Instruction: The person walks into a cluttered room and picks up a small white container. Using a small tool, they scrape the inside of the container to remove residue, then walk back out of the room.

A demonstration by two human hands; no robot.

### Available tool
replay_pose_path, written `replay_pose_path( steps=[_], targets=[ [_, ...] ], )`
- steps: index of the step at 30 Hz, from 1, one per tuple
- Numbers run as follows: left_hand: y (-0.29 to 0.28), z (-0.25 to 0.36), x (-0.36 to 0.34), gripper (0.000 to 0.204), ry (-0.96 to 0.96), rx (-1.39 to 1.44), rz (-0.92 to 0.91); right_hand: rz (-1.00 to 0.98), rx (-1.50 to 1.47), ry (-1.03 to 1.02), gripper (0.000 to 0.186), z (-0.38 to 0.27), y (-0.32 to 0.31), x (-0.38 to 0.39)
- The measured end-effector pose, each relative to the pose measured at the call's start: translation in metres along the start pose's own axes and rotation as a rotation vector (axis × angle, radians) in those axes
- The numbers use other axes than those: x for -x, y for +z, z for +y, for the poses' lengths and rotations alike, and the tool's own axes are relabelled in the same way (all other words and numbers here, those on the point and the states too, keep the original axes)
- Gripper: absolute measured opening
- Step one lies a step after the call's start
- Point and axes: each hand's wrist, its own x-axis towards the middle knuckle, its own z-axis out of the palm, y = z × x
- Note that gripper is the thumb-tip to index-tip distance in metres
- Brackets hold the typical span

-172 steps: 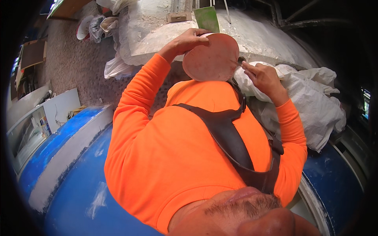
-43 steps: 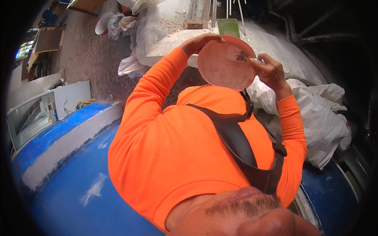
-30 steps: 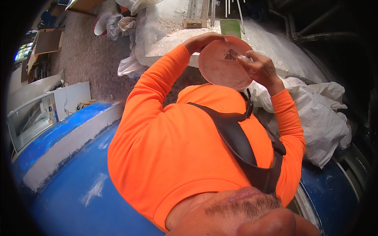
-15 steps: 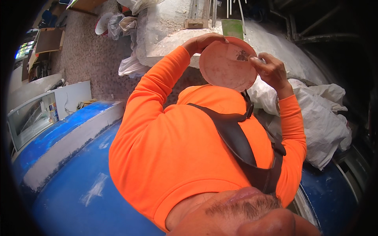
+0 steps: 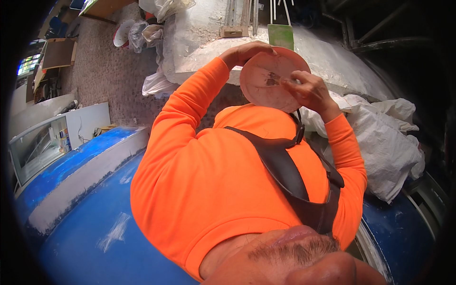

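A round, shallow pink bowl (image 5: 266,92) is held out in front of my chest, its inside streaked and facing up toward me. My left hand (image 5: 249,51) grips its far left rim, with the fingers partly hidden behind it. Over the bowl's right side is my right hand (image 5: 308,90), its fingers closed round a small tool (image 5: 271,79) with a dark, flat end. That end lies against the inside of the bowl. Whether it is a brush or a scraper I cannot tell.
Beyond the bowl stands a whitish, dusty block (image 5: 204,52) with a green board (image 5: 280,37) and long strips on it. White sacking (image 5: 380,137) is heaped at the right. A blue panel (image 5: 95,209) with a grey band lies at the left.
My right hand has moved left across the bowl, carrying the tool's dark end from the far right part toward the middle. The left hand keeps its hold on the rim.
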Motion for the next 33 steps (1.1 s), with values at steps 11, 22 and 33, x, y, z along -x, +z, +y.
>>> replay_pose_path(
  steps=[11,22,33],
  targets=[
    [-0.012,-0.009,0.013,0.044,-0.072,0.135,0.082,0.064,0.012,0.190,0.020,0.013,-0.014,0.023],
    [-0.021,-0.026,0.011,0.040,0.073,0.116,0.077,0.043,-0.080,0.176,0.028,-0.004,0.006,0.017],
    [-0.014,-0.014,0.017,0.037,0.062,0.077,0.066,0.034,-0.045,0.095,0.020,-0.001,0.004,0.004]
  ],
)
